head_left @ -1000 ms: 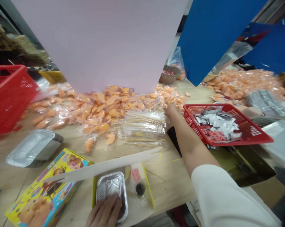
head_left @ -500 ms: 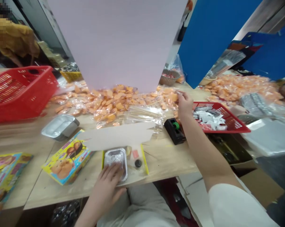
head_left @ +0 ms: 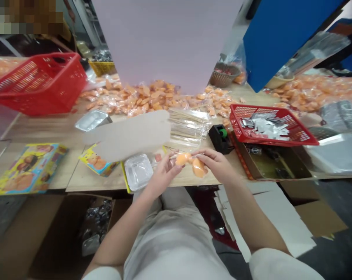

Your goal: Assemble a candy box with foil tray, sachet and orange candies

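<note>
Between my two hands hangs a clear plastic packet of orange pieces, above the front edge of the wooden table. My left hand pinches its left end, and my right hand pinches the right end. Just left of my left hand, a foil tray sits inside an open box with yellow edges. That box's white cardboard flap stretches up and to the left. Part of the box is hidden behind my left hand and forearm. Behind my hands lie wooden sticks in clear wrap.
Many orange packets spread along the back below a pale panel. A black tape dispenser and a red basket of sachets stand right. Left are printed boxes, foil trays and a large red basket.
My right hand has come back from the orange heap with a packet. My left hand has left the foil tray and taken the packet's other end. The view has shifted.
</note>
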A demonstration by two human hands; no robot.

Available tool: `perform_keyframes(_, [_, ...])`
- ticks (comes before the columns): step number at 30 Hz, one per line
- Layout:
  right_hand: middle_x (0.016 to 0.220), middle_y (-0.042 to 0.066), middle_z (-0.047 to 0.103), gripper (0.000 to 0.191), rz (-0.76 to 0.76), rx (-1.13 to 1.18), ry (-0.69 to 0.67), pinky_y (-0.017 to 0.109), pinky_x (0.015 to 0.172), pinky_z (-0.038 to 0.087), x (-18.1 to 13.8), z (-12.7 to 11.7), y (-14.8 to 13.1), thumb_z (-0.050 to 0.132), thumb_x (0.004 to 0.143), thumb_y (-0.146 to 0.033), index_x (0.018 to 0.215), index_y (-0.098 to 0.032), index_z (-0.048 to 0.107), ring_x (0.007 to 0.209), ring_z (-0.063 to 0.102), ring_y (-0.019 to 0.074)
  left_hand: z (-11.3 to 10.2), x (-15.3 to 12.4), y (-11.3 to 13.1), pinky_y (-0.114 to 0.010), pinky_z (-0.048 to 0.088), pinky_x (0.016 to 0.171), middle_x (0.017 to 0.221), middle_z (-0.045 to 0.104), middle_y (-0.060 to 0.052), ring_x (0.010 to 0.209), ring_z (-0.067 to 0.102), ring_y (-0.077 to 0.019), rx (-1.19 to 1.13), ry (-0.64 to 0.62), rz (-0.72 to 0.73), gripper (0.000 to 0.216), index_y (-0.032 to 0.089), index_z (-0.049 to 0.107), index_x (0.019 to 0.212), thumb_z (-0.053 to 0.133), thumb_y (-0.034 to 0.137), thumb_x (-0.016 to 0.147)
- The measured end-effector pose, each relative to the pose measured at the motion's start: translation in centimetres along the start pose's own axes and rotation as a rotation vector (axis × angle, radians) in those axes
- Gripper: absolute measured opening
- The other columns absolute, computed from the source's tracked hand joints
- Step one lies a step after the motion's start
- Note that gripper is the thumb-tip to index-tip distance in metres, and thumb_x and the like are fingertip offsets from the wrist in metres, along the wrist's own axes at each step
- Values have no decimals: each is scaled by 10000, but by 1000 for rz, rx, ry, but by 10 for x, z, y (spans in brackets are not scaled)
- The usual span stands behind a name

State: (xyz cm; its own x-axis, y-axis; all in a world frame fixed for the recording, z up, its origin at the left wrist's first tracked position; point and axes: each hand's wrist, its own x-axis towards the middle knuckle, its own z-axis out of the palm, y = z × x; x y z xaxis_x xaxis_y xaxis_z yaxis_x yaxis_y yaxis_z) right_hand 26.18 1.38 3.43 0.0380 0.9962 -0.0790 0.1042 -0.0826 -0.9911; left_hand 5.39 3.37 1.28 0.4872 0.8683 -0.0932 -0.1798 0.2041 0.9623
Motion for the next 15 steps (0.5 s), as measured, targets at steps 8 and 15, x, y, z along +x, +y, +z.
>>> perform_keyframes(8, [1113,76,706,287,-11,6,62,290,661,576,-22,-3,32,725,777,-495,901,-240,772,922,657,200,-59,-15,-17,-271,526,698,1106,651,-66,741,652,-123,282,488,109,442,184,574,1132,724,395,773])
perform_keyframes(15, [653,-21,595,303,73,53,178,223,454,424,-21,7,54,725,768,-510,831,-214,700,515,488,97,-70,21,-22,-329,500,834,1022,680,-66,798,643,-170,1001,616,108,120,187,663,956,619,245,861])
